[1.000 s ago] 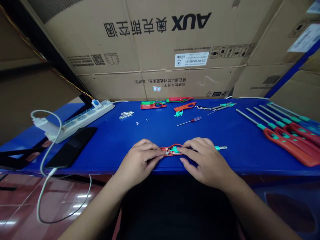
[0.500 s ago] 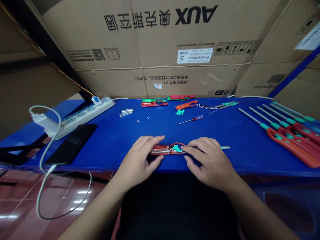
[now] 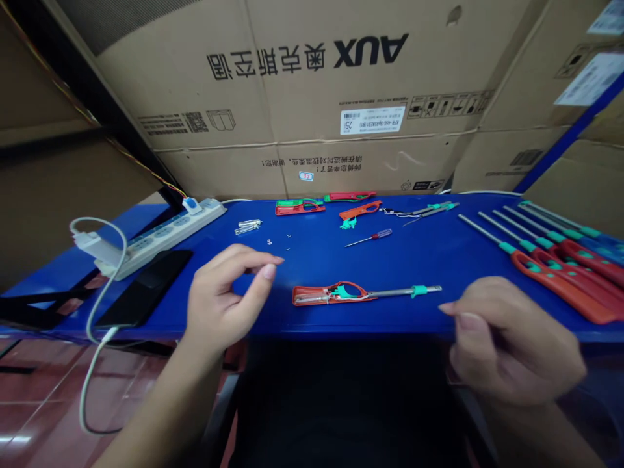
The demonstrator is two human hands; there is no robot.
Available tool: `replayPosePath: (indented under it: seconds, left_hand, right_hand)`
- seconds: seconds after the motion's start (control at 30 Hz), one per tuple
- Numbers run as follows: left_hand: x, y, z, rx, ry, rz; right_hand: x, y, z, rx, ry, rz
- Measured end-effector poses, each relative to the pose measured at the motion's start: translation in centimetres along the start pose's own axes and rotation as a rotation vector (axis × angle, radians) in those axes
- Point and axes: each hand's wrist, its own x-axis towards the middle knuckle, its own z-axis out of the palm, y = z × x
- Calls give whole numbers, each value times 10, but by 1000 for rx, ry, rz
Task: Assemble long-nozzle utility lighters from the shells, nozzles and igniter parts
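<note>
An opened red utility lighter lies flat on the blue workbench, its long axis running left to right just behind the front edge, steel nozzle pointing right. The 2 hands are released and apart from it: the left hand curls empty beyond its left end, and the blurred right hand is loose just past the nozzle tip.

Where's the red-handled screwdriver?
In the head view, the red-handled screwdriver lies on the far half of the blue table, just below the orange casing and small teal piece.
</note>
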Motion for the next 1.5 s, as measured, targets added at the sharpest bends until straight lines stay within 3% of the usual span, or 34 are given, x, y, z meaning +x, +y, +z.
replayPosePath:
  seconds: [0.07, 0.17, 0.27, 0.4, 0.6, 0.8, 1.0, 1.17, 1.3, 1.5]
  left_hand:
    - [3, -1, 7, -10, -125, 48]
    - [-2, -8, 25, -20, -298, 68]
    - [-8, -15, 36, -10, -380, 107]
    - [-10, -17, 37, 6, -467, 145]
    - [-8, -16, 38, 3, -506, 102]
    - [-10, -20, 40, -8, -549, 103]
    - [-13, -19, 40, 40, -499, 150]
    - [-13, -18, 39, 8, -488, 159]
    - [-17, -15, 40, -40, -443, 98]
    - [-21, -9, 40, -60, -449, -67]
  right_hand:
    - [-2, -4, 9, 9, -100, -34]
    - [-9, -10, 32, -62, -364, -52]
    - [-18, -11, 52, -127, -431, -85]
    - [-27, -9, 62, -169, -438, -111]
    - [-28, -9, 62, -157, -445, -95]
    - [-2, -7, 64, -166, -511, -52]
    - [13, -2, 73, -133, -599, -90]
    - [7, 2, 63, -62, -576, 13]
    - [9, 8, 56, -32, -582, 67]
    - [13, 14, 68, 38, -664, 85]
